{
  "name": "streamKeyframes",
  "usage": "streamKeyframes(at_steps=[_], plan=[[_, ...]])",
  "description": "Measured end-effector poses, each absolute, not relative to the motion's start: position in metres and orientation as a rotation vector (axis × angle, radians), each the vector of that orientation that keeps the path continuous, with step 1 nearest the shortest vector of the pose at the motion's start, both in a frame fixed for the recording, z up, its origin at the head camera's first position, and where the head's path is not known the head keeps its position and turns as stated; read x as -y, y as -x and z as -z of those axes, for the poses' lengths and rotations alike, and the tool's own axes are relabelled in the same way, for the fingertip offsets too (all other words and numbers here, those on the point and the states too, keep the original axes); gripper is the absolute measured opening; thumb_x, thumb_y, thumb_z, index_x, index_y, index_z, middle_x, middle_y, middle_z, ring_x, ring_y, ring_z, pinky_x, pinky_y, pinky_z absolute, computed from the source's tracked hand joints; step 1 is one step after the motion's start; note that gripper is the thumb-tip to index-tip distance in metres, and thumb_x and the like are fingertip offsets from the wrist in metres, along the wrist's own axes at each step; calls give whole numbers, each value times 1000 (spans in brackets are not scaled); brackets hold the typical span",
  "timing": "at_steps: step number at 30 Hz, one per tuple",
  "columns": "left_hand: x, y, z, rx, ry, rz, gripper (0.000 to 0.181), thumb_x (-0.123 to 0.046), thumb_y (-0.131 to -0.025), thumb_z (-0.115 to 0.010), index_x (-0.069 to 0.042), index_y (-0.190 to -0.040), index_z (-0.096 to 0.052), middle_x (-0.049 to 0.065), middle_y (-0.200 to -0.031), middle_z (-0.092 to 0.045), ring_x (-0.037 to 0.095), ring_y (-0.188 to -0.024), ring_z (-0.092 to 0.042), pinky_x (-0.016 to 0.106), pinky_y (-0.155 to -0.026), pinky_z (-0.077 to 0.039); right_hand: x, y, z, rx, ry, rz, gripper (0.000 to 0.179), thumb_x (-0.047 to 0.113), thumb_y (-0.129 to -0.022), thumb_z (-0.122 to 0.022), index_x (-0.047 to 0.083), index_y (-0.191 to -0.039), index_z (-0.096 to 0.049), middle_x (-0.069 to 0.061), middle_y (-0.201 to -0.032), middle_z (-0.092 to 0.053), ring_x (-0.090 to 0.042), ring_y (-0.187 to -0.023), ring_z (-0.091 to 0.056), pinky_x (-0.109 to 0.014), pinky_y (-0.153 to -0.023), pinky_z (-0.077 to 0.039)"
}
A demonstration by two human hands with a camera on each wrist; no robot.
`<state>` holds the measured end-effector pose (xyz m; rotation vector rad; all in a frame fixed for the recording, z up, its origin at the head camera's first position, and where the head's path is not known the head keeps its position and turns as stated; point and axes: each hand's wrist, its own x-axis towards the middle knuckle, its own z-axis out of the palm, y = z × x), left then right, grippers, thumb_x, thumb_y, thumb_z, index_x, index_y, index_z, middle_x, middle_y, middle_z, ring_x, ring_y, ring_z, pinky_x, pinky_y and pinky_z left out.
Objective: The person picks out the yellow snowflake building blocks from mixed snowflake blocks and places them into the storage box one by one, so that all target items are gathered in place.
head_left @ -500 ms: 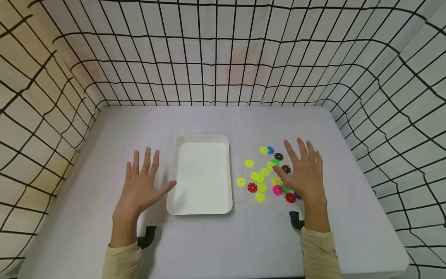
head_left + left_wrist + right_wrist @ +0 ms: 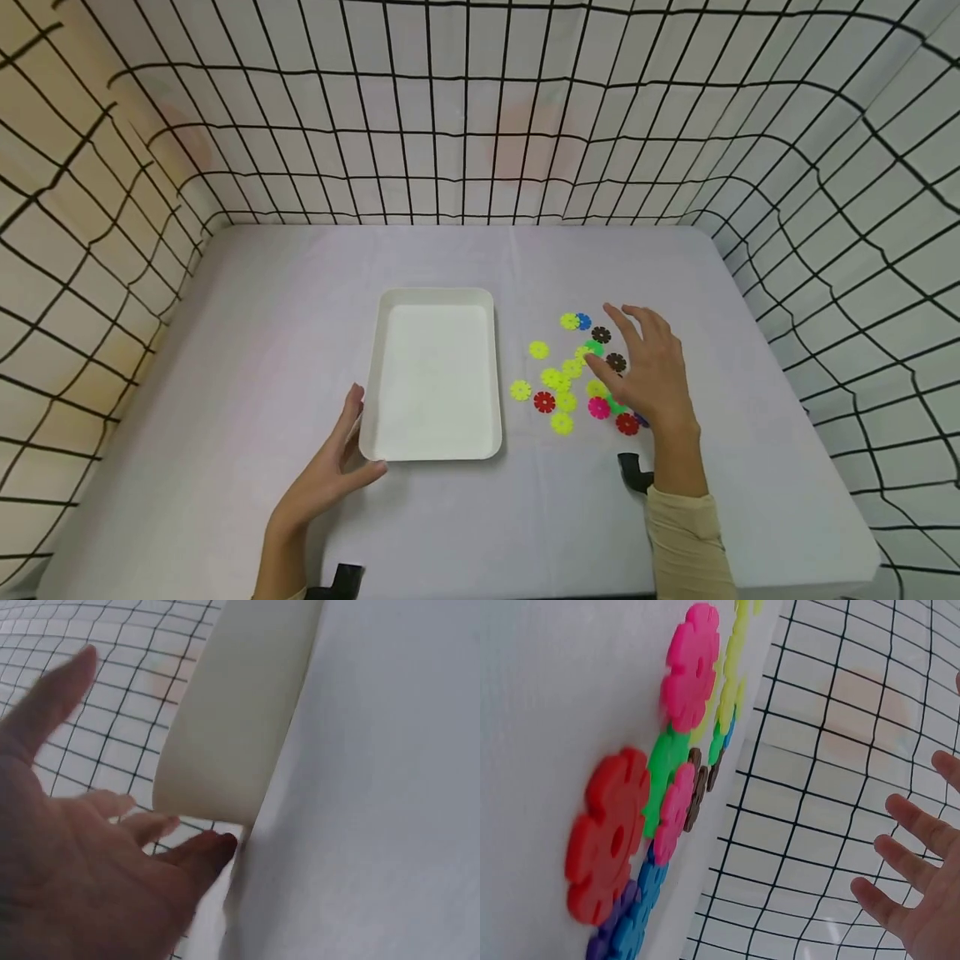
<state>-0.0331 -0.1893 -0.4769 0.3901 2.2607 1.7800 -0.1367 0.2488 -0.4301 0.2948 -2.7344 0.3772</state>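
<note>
A white rectangular tray (image 2: 431, 383) lies on the table. At its front left corner is my left hand (image 2: 322, 479), the thumb near the front edge and the fingers beside the left side. In the left wrist view its fingers are spread around the tray's corner (image 2: 232, 712), not curled round it; contact is unclear. My right hand (image 2: 652, 371) hovers with loosely bent fingers over the right side of a scatter of notched plastic discs, holding nothing. Among them are a yellow disc (image 2: 538, 350), a red disc (image 2: 600, 832) and a pink disc (image 2: 690, 671). The hand hides some discs.
A white cloth covers the table (image 2: 300, 283). Black wire grid (image 2: 480, 133) stands along the back and both sides. A black bracket (image 2: 634, 473) is at the right wrist, another bracket (image 2: 343, 580) at the left.
My left hand has moved down and toward the tray's front left corner, turning from palm-down spread to sideways. The right hand's fingers have bent a little while staying over the discs.
</note>
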Motion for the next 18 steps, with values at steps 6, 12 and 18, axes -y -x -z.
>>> streamKeyframes(at_steps=[6,12,18], plan=[[191,37,492,-2272,-386,-1767,103,-13,-87,-73,-21,-158,1,7,-165,10,29,-151,6,-1,-106,-14,-241,139,430,2723,-334,-438,77,41,-76,-75,22,-144,-45,-13,-141,-46,-34,-132,-38,-62,-98,-39],[191,38,493,-2266,-356,-1741,100,-17,-89,-72,-23,-158,1,7,-165,6,32,-150,2,-2,-105,-16,-236,142,429,2679,-400,-492,73,35,-74,-80,18,-138,-51,-12,-136,-52,-33,-127,-44,-59,-96,-42],[192,36,495,-2262,-311,-1733,95,-22,-91,-69,-25,-158,-1,4,-165,5,29,-151,2,-3,-104,-14,-230,151,431,2701,-503,-651,70,24,-74,-84,12,-135,-52,-12,-134,-54,-31,-124,-46,-54,-97,-47]])
